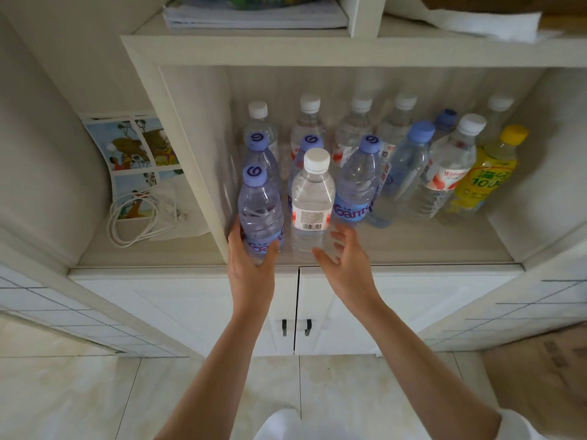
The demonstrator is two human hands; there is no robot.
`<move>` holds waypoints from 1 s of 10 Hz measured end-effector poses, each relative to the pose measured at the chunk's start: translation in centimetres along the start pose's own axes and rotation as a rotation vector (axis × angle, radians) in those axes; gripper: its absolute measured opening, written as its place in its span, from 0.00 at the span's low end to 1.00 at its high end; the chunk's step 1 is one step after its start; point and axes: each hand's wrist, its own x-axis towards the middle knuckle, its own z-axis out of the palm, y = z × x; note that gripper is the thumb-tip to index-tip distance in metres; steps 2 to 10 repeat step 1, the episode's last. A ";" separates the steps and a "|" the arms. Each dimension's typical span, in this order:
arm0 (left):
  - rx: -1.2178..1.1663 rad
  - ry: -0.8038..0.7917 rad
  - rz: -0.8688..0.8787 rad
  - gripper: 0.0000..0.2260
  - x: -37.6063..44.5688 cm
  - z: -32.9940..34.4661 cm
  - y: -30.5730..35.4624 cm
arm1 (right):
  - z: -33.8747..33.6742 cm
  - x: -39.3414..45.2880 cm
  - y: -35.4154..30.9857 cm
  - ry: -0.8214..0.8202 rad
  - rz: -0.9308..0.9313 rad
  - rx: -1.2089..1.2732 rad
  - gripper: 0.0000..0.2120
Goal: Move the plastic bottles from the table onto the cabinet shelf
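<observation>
My left hand (251,262) grips the base of a clear bottle with a purple cap (259,208), which stands at the front left of the cabinet shelf (428,249). A clear bottle with a white cap (313,198) stands just to its right on the shelf. My right hand (344,258) is spread open just in front of that bottle, fingers apart and barely off its base. Behind them stand several more bottles with white or purple caps, and a yellow drink bottle (489,176) at the far right.
A shelf divider post (197,160) rises just left of my left hand. Left of it lie a picture sheet (136,150) and a coiled white cable (136,217). Cabinet doors with black handles (295,327) are below. Papers (254,14) sit on the upper shelf.
</observation>
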 end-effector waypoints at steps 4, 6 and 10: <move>0.032 0.043 -0.039 0.27 -1.9 -0.2 -0.3 | -0.6 -1.7 0.3 -0.005 0.036 -0.004 0.24; 0.032 0.043 -0.039 0.27 -1.9 -0.2 -0.3 | -0.6 -1.7 0.3 -0.005 0.036 -0.004 0.24; 0.032 0.043 -0.039 0.27 -1.9 -0.2 -0.3 | -0.6 -1.7 0.3 -0.005 0.036 -0.004 0.24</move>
